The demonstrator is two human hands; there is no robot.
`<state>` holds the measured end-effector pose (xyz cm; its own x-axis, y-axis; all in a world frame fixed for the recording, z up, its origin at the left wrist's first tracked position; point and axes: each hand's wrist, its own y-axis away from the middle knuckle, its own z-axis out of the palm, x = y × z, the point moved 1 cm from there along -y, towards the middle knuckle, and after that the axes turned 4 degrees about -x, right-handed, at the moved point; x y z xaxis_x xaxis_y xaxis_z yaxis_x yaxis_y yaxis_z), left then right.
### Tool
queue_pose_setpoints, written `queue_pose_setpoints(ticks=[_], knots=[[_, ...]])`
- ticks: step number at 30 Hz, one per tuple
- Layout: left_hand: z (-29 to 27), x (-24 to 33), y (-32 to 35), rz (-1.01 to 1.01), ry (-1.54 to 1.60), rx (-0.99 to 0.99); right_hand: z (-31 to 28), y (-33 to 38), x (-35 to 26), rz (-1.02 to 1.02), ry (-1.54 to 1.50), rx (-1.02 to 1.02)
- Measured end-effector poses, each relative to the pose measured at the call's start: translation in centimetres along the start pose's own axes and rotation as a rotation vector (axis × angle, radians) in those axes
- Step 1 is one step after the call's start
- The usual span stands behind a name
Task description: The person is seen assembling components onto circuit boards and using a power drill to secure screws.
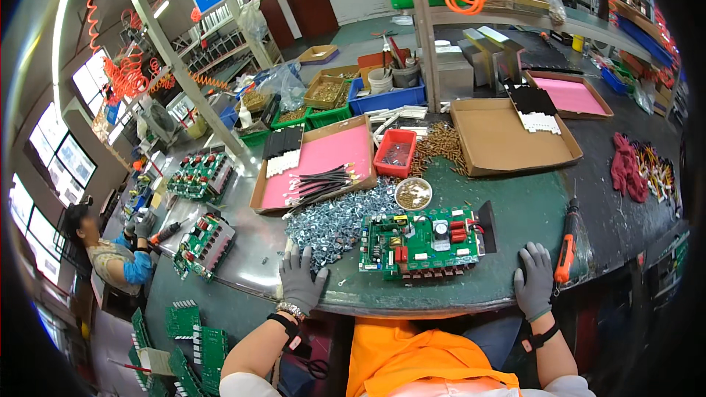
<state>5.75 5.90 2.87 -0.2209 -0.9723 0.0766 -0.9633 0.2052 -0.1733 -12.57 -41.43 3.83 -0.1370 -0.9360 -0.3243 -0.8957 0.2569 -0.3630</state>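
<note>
My left hand (pixel 300 281), in a grey glove, rests open on the front of the bench beside a pile of small silvery metal parts (pixel 331 224). Nothing is held in it. My right hand (pixel 534 279), also gloved, lies open near the bench edge, fingers spread and holding nothing. Between them, a little farther back, sits a green circuit board (pixel 423 244) with red, black and white components and a metal base. Just right of my right hand lies an orange electric screwdriver (pixel 565 250); the two do not touch.
Behind the board stand a small bowl (pixel 413 194) of fasteners, a red bin (pixel 396 165) and brass-coloured parts (pixel 444 144). Cardboard trays (pixel 507 154) flank them. More board assemblies (pixel 204 248) stand left, where a co-worker (pixel 118 257) sits. Bare boards (pixel 213 353) lie low left.
</note>
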Motion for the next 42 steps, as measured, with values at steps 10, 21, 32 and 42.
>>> queue_pose_setpoints(ticks=[10, 21, 32, 42], knots=[[0.6, -0.3, -0.1, 0.005, -0.022, 0.023, 0.8, 0.6, 0.7, -0.010, 0.027, 0.037], [1.6, -0.9, -0.2, 0.012, 0.029, 0.118, 1.8, 1.3, 1.0, 0.067, 0.075, 0.056], [2.3, -1.1, -0.5, -0.027, -0.049, 0.124, 2.0, 0.7, 2.3, 0.135, 0.179, -0.126], [1.5, -0.7, -0.8, -0.073, -0.059, -0.017, 1.8, -0.3, 2.1, 0.242, 0.186, -0.213]])
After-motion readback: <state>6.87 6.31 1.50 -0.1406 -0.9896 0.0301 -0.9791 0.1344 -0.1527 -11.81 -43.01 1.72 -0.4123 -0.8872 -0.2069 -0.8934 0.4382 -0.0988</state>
